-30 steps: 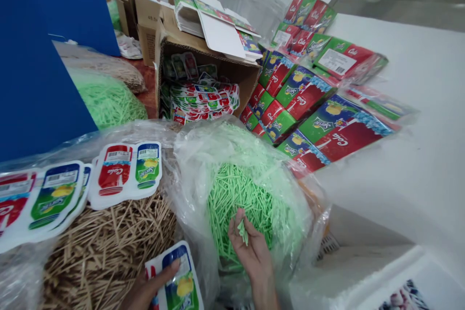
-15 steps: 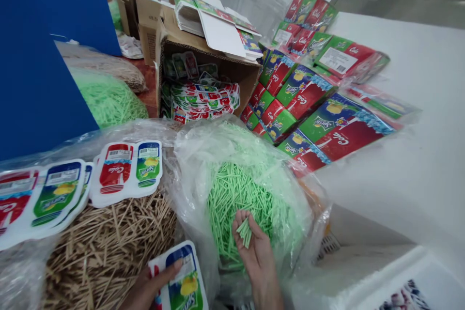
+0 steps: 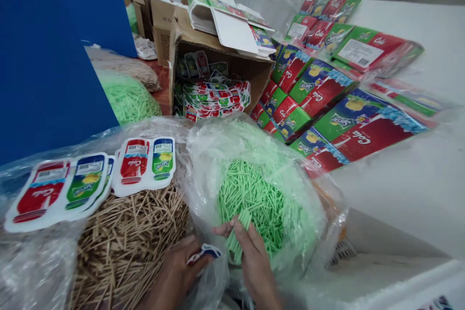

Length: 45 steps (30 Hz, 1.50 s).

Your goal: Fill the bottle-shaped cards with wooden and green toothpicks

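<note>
My left hand [image 3: 181,266] is closed on a flat printed packet [image 3: 205,253], now turned nearly edge-on, so only a narrow blue and red strip of it shows. It hovers over the brown sticks [image 3: 134,242] heaped in a clear plastic bag. My right hand [image 3: 254,259] grips a small bundle of green sticks [image 3: 238,240], close to the packet. Behind that hand, loose green sticks [image 3: 254,198] fill an open clear bag [image 3: 308,208]. Two groups of flat cola and lemon packets, a left stack [image 3: 87,186] and a right one [image 3: 145,162], lie on the brown sticks.
A cardboard box [image 3: 263,75] on its side holds many printed packets [image 3: 218,99]. Wrapped cola cartons [image 3: 327,92] are stacked at right. A blue panel [image 3: 47,68] stands at left, with another bag of green sticks [image 3: 131,99] beside it. A white bin edge [image 3: 407,276] is at lower right.
My left hand has moved right, tilting the packet from face-up to nearly edge-on. My right hand has gone from an open palm with green sticks to a closed grip on a bundle.
</note>
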{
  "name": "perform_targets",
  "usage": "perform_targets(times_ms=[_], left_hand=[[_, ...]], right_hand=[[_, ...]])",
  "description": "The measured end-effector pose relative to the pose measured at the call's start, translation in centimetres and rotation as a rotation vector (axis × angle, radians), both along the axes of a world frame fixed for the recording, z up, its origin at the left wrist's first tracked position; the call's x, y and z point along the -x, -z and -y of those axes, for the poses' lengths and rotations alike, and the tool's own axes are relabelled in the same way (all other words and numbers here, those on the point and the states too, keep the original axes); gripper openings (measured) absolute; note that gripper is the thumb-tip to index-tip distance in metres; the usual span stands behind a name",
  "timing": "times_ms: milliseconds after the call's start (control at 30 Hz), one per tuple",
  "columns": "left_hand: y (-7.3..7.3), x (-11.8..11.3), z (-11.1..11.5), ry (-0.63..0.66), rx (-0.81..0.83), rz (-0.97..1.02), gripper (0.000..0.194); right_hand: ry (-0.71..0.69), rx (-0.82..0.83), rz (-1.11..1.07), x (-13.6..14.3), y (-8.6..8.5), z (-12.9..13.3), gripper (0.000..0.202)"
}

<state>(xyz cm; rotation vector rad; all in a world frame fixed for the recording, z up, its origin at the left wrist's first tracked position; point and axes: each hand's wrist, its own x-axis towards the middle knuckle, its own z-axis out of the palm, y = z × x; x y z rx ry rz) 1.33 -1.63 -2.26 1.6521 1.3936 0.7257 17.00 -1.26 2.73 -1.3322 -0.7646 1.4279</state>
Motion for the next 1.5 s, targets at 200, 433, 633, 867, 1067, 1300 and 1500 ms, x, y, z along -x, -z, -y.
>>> perform_targets(times_ms=[200,433,633,867,1067,1300,1500], left_hand=[[0.6,-0.7,-0.1,0.086,-0.037,0.049,0.012],[0.6,-0.9,-0.4,0.113,0.007,-0.018,0.013],[1.0,-0.8,-0.4,0.086,0.009,-0.026,0.018],[-0.2,-1.6,-0.4,0.115,0.085,0.165,0.009],[0.0,-1.6,0.0,0.037,0.096,0.201,0.012],[-1.5,-0.2,-1.0,-0.06,0.369,0.366,0.009],[-2.0,-0.2,-1.1,-0.047,0.358,0.42,0.018]], right_hand=[[-0.108,0.083,0.002,0.6,1.0,-0.8,0.039],[0.043,0.193,-0.158,0.8,1.1,-1.1,0.04],[0.027,0.165,-0.091,0.6,1.3,-0.8,0.042],[-0.098,0.032,0.171,1.6,1.6,-1.5,0.045],[-0.131,-0.023,0.147,1.9,2.3,-0.9,0.047],[0.0,-0.18,-0.072,1.8,2.0,1.7,0.031],[-0.057,-0.226,0.08,2.4,1.8,1.9,0.03]])
